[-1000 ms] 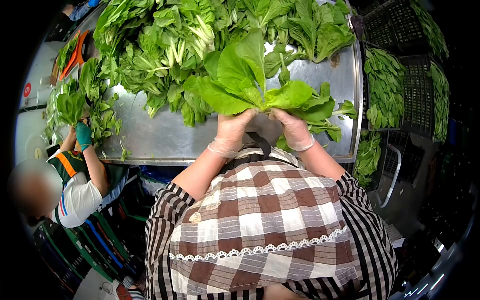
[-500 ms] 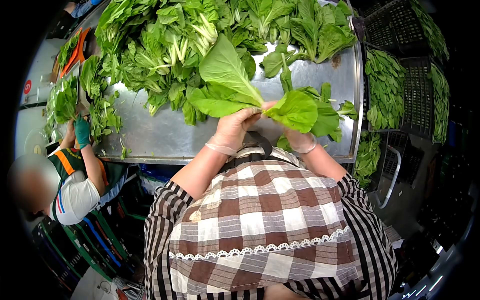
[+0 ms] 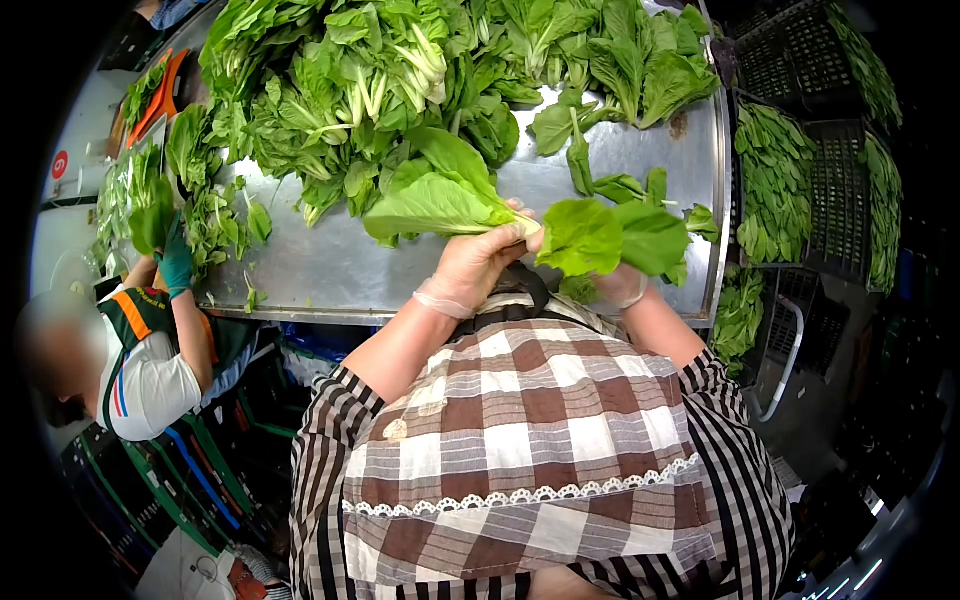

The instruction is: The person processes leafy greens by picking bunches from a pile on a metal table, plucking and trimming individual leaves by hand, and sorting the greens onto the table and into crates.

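Note:
In a clear glove, my left hand (image 3: 474, 262) is closed around the pale base of a leafy green head (image 3: 440, 195). Its broad leaves point up and to the left over the metal table. My right hand (image 3: 620, 284), gloved as well, is closed on green leaves (image 3: 585, 237) that hide most of its fingers. Both hands are close together near the table's front edge, with the right fingertips beside the stem base. Beyond my right hand lie loose leaves (image 3: 620, 187) on the metal.
A large pile of leafy greens (image 3: 350, 90) covers the back of the metal table (image 3: 330, 270). Crates of greens (image 3: 775, 180) stand on the right, past the table edge. At the left a co-worker (image 3: 150, 370) with a green glove handles greens.
The head in my left hand has tipped lower and leftward. My right hand has shifted slightly right with its leaves, away from the head. The co-worker's hands moved slightly.

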A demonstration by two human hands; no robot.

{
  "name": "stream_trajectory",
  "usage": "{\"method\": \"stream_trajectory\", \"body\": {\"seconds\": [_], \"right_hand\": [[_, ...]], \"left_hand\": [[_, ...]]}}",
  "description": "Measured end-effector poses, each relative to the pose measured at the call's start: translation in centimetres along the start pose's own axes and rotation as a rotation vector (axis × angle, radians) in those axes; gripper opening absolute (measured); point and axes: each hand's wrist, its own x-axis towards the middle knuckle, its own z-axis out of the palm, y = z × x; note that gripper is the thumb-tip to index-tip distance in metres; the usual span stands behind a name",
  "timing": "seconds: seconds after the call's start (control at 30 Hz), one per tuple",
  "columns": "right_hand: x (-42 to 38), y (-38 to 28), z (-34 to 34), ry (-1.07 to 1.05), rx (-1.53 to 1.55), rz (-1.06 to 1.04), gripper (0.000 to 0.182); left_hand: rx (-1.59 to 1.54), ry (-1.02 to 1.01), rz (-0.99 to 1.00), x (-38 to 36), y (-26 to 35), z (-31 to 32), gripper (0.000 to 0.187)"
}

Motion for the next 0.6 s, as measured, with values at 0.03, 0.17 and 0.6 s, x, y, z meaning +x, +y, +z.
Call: {"method": "stream_trajectory", "body": {"seconds": [0.03,0.17,0.6], "right_hand": [[-0.1,0.1,-0.4,-0.016,-0.004,0.041,0.042],[-0.1,-0.7,-1.2,-0.058,-0.042,0.107,0.038],[-0.6,-0.7,-9.1,-0.059,-0.936,0.392,0.04]], "left_hand": [[0.032,-0.003,-0.005,-0.1,0.0,0.2,0.034],[0.093,-0.095,-0.018,0.1,-0.2,-0.2,0.035],[0.294,0.081,0.158,-4.6,1.1,-3.1,0.044]]}}
